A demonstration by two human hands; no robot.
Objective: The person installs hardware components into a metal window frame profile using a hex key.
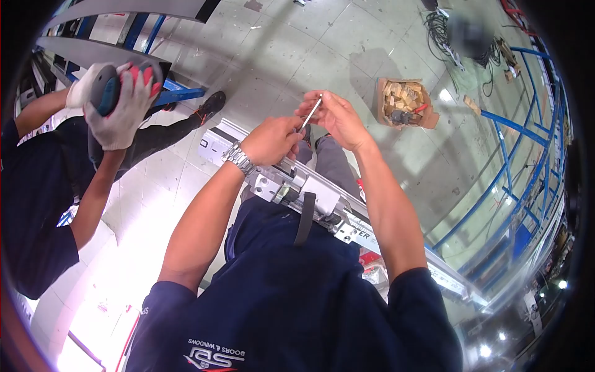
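Note:
A thin pale rod slants between my hands; its exact kind cannot be made out. My left hand, with a metal watch on the wrist, pinches its lower end. My right hand has bent fingers closed about the upper end. Beneath both hands, a long aluminium profile lies across my lap. Brackets and a silver metal block are mounted along it. A black strap hangs over the block's near side. My left fingers partly hide the profile's far edge.
At left, a co-worker's gloved hands hold a sander-like power tool by grey panels. A cardboard box of wooden pieces stands on the tiled floor. Blue metal frames line the right side; black cables lie at upper right.

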